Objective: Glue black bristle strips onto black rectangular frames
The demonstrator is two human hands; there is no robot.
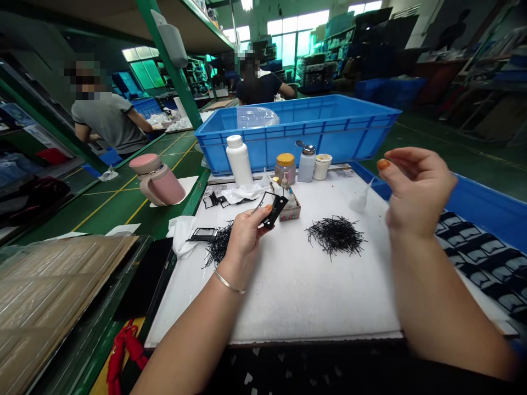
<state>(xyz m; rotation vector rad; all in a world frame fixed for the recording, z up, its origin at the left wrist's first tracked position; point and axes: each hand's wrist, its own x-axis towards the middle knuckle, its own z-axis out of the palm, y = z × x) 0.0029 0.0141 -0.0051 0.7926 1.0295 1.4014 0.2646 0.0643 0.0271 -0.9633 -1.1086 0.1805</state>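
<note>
My left hand [246, 230] is closed on a small black frame-shaped part [273, 207], held above the white foam mat [296, 285]. My right hand [415, 189] is raised over the mat's right side, fingers loosely curled with nothing visible in them. A pile of thin black strips [335, 235] lies between the hands. A second pile of strips [218, 246] and another black frame part [202, 235] lie left of my left hand.
A white bottle [239, 160], jar [285, 166], dispenser bottle [306, 162] and small cup [321, 166] stand at the mat's back, before a blue crate [329, 131]. A pink mug [158, 180] sits left. A blue tray [489, 208] of black parts is right. Two people work farther back.
</note>
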